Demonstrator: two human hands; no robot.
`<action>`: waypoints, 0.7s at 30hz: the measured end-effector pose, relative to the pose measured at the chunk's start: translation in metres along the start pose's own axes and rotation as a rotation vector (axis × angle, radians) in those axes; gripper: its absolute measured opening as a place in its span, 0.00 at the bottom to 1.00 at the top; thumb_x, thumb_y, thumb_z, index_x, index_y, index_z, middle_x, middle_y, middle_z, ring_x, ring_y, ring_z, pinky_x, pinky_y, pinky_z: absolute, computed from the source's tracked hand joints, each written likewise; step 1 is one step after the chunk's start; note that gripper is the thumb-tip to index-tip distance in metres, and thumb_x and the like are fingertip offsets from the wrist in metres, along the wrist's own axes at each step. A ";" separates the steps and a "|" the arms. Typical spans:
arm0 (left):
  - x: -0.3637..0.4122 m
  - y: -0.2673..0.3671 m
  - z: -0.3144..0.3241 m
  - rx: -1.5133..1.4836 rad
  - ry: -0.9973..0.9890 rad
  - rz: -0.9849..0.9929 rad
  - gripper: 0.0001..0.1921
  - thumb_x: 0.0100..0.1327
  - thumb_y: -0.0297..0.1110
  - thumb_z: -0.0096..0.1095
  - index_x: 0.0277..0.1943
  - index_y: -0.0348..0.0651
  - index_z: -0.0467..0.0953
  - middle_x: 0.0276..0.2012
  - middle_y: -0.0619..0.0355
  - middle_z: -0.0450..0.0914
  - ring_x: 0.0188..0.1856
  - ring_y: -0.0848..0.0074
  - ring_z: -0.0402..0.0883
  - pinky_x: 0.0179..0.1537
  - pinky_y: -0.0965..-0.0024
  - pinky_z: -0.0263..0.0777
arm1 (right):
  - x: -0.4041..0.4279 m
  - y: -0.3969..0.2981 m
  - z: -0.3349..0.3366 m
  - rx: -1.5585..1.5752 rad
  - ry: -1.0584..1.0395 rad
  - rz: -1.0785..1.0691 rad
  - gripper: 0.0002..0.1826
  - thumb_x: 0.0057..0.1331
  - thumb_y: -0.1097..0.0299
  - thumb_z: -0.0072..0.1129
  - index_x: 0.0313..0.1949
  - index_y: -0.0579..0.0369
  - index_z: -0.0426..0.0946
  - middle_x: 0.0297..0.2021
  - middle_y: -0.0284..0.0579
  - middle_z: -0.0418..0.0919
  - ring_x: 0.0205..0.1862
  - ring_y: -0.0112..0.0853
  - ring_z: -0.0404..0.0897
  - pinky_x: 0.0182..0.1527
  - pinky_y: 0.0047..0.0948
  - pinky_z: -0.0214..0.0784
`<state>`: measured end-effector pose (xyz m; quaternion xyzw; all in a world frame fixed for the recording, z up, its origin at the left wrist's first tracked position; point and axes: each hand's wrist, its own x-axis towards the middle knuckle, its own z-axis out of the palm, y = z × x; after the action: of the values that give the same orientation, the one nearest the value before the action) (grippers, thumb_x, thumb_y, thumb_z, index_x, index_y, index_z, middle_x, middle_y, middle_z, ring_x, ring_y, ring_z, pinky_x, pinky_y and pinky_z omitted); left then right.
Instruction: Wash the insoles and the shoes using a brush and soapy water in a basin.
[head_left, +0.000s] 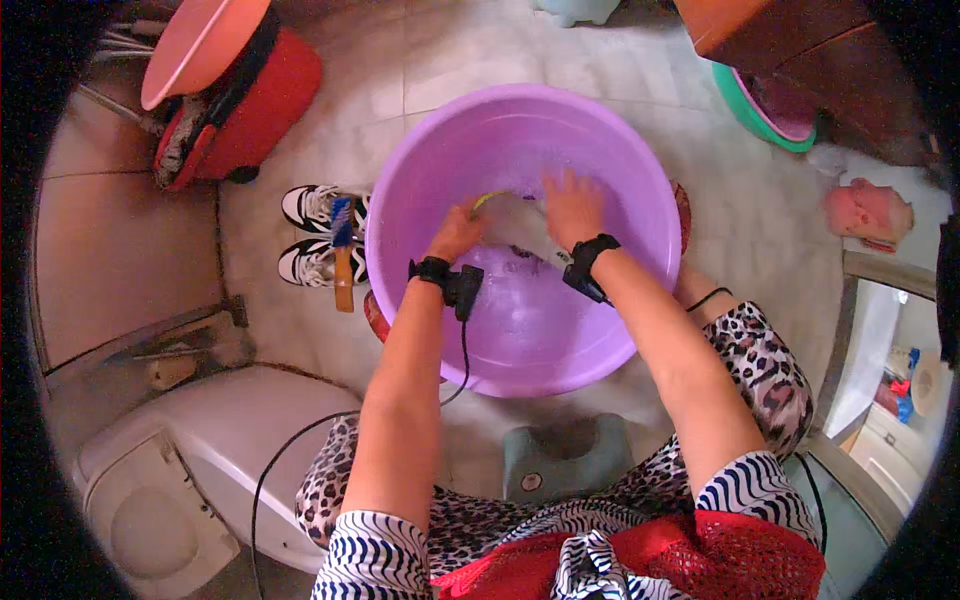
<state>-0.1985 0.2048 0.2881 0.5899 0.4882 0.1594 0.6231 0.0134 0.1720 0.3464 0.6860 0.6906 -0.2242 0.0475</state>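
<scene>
Before me on the tiled floor stands a wide purple plastic basin (517, 360), with what looks like a little water in the bottom. My left hand (457, 231) grips the yellow-edged end of a flat, pale grey piece (517, 223) inside it; this may be a shoe insole, but I cannot tell for sure. Over the other end of that piece is my right hand (574, 210), blurred and with its fingers spread. Whether the right hand grips or only touches it is unclear. Each wrist wears a black strap with a small device.
Left of the basin are black-and-white sneakers (306, 262), with a blue-bristled brush (343, 270) across them. A red container (285, 105) stands at the upper left. A small stool (566, 465) sits close to me. A black cable (281, 450) runs from my left wrist. Nested basins (757, 112) are at the upper right.
</scene>
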 end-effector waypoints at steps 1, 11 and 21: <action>0.003 -0.007 0.002 -0.003 -0.003 -0.001 0.24 0.54 0.28 0.52 0.57 0.39 0.62 0.39 0.54 0.77 0.40 0.73 0.75 0.41 0.70 0.70 | -0.001 -0.003 0.000 -0.102 0.235 -0.136 0.31 0.54 0.66 0.53 0.58 0.54 0.55 0.45 0.55 0.68 0.47 0.47 0.68 0.49 0.43 0.61; -0.002 -0.047 0.042 -0.354 0.434 -0.381 0.26 0.47 0.20 0.59 0.52 0.39 0.64 0.40 0.52 0.75 0.39 0.70 0.75 0.36 0.68 0.72 | 0.002 -0.013 0.072 0.450 0.111 -0.006 0.24 0.45 0.63 0.63 0.42 0.56 0.68 0.40 0.51 0.71 0.42 0.46 0.71 0.44 0.41 0.64; -0.011 -0.002 0.056 -0.556 0.098 -0.233 0.21 0.58 0.23 0.50 0.55 0.36 0.62 0.46 0.52 0.72 0.46 0.67 0.73 0.47 0.67 0.69 | 0.012 0.027 0.100 0.795 -0.139 0.105 0.27 0.44 0.62 0.67 0.42 0.58 0.67 0.35 0.46 0.75 0.38 0.32 0.75 0.35 0.29 0.67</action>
<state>-0.1603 0.1635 0.2810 0.3284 0.5196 0.2427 0.7505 0.0149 0.1442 0.2458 0.6682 0.5094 -0.5170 -0.1635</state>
